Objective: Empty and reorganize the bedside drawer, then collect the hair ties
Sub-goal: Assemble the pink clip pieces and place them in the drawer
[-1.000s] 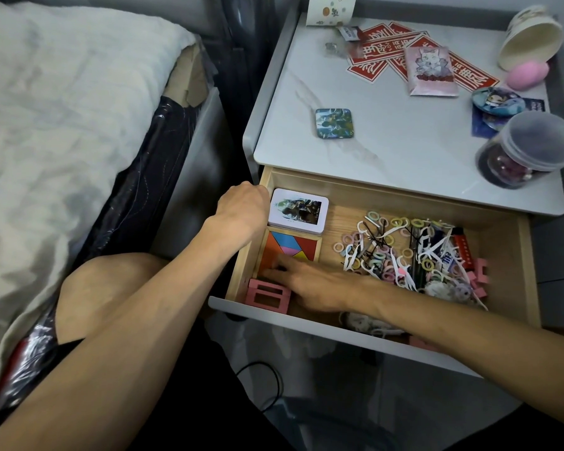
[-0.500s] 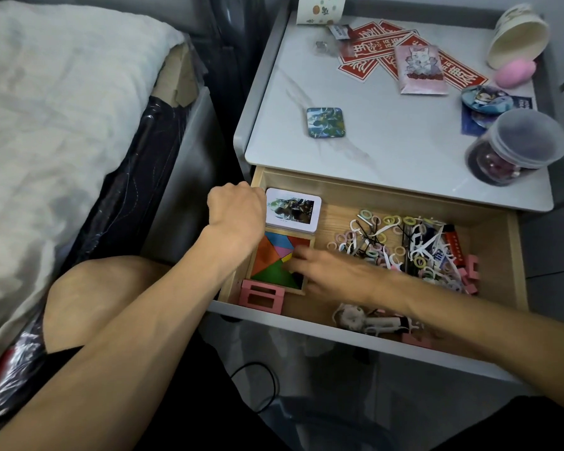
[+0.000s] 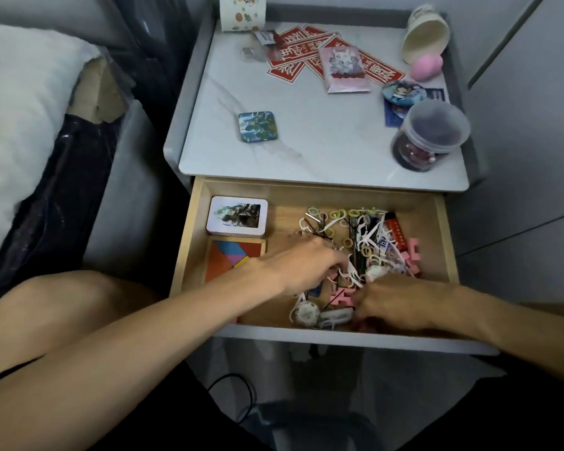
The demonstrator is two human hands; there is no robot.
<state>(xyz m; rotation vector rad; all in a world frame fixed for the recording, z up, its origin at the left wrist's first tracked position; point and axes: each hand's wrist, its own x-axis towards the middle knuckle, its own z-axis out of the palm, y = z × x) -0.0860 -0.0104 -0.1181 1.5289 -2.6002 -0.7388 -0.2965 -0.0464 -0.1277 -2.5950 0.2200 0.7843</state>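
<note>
- Both hands reach into the open drawer (image 3: 189, 242): the left hand (image 3: 302, 266) lies knuckles-up, fingers curled down into the pile of hair ties (image 3: 355, 236); whether its grip holds any I cannot tell.
- Right hand (image 3: 394, 301) sits near the drawer's front edge, curled among pink clips (image 3: 412, 258); its grip is also unclear.
- At the drawer's left, a white tin (image 3: 237, 216) lies behind a coloured tangram puzzle (image 3: 232, 257).
- Above, the marbled white worktop (image 3: 323, 138) carries a square coaster (image 3: 258, 126), red paper cards (image 3: 293, 56), a tipped cup (image 3: 425, 34) and a lidded jar (image 3: 430, 135).
- A bed (image 3: 20, 118) with white bedding stands to the left.
</note>
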